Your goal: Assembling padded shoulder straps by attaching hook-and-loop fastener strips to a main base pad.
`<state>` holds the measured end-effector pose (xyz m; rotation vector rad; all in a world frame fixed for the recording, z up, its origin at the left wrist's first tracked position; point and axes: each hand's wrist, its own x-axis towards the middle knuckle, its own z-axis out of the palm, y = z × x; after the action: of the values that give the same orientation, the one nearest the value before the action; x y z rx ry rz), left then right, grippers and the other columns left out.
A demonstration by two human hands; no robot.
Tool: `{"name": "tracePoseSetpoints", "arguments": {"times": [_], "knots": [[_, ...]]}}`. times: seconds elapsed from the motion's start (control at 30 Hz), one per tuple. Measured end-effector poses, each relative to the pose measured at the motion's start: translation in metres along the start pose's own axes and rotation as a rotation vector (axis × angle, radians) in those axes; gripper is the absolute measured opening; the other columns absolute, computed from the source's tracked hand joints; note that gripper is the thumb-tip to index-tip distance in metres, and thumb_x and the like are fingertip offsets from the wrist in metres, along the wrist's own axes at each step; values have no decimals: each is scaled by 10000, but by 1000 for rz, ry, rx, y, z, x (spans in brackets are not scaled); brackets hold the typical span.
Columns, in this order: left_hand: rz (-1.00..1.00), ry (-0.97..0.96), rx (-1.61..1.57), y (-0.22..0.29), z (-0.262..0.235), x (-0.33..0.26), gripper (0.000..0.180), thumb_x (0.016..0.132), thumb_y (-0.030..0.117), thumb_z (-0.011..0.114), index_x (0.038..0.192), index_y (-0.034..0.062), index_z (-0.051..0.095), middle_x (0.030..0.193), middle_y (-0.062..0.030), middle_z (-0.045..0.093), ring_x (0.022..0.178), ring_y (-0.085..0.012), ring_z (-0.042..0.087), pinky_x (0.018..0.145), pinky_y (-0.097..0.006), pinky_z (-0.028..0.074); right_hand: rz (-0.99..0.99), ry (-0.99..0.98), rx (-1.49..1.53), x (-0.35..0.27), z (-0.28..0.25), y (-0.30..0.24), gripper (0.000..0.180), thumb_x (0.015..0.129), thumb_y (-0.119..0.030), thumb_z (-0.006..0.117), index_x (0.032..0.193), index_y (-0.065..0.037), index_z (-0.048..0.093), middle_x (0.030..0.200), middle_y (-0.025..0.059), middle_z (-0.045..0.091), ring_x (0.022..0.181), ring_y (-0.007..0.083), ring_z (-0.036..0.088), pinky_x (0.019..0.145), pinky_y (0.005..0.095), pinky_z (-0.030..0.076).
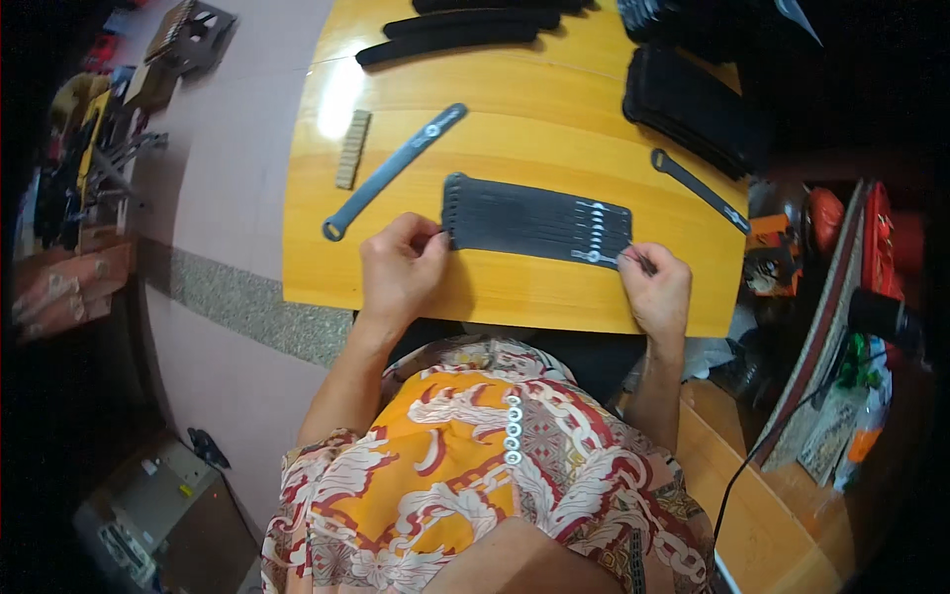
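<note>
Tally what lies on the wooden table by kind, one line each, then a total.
Row of dark straps side by side, pinched at its ends by the left hand and right hand: 1
Single dark straps lying apart: 2
Long black curved pieces at the far edge: at least 2
Stacks of black pieces, far right: 2
Small tan ridged block: 1
Total: about 8

Two loose grey straps (394,170), one small block (352,148), two hands (401,267).

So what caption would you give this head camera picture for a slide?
Both hands, left hand and right hand, pinch the ends of a row of black straps laid side by side on a wooden table.
</note>
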<state>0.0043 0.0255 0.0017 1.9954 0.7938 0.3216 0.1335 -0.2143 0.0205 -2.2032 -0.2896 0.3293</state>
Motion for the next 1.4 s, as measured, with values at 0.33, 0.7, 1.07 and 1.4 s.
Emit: {"name": "tracePoseSetpoints", "arguments": {"times": [0.33, 0.7, 1.07, 1.4], "knots": [[8, -1, 54, 5, -4, 0, 75, 747, 39, 646, 765, -26, 613, 657, -105, 646, 602, -133, 625, 574, -258, 490, 33, 21, -38, 2, 3, -2, 116, 742, -57, 665, 778, 45, 624, 623, 41, 599, 571, 71, 520, 535, 234, 430], [42, 40, 80, 5, -1, -1, 82, 752, 50, 647, 749, -22, 608, 620, -92, 622, 571, -116, 594, 543, -258, 467, -13, 63, -93, 1, 7, -5, 95, 737, -76, 657, 743, 7, 611, 582, 79, 567, 536, 128, 546, 521, 265, 439], [25, 0, 215, 15, -5, 2, 114, 750, 81, 650, 738, -17, 594, 612, -132, 607, 547, -189, 599, 537, -303, 468, 57, 40, -232, 1, 6, -8, 188, 722, -110, 666, 856, -18, 572, 647, 135, 596, 602, 252, 607, 571, 341, 474], [76, -57, 303, 9, -16, 4, 194, 734, 153, 695, 741, -18, 604, 612, -146, 601, 552, -245, 599, 521, -333, 460, -82, 120, -146, 13, -13, -2, 171, 767, -108, 644, 897, -10, 593, 563, 109, 527, 525, 237, 546, 523, 341, 436]]}}
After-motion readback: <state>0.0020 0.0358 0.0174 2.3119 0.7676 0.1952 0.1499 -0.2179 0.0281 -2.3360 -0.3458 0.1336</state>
